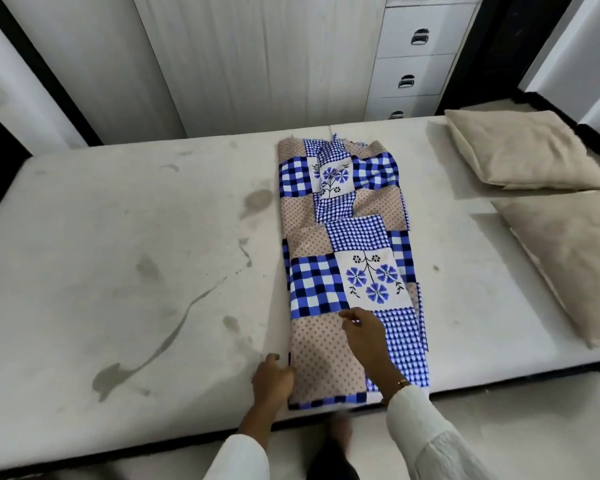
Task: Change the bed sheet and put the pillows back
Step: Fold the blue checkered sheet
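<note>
My left hand [273, 377]: pinching folded patchwork sheet [347, 268] edge | my right hand [362, 329]: flat on cloth, holding nothing | mattress [118, 254]: bare, stained

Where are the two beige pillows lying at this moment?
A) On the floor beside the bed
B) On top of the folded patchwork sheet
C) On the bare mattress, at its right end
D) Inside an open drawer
C: both pillows lie side by side on the bare mattress at its right end, apart from the folded sheet in the middle.
</note>
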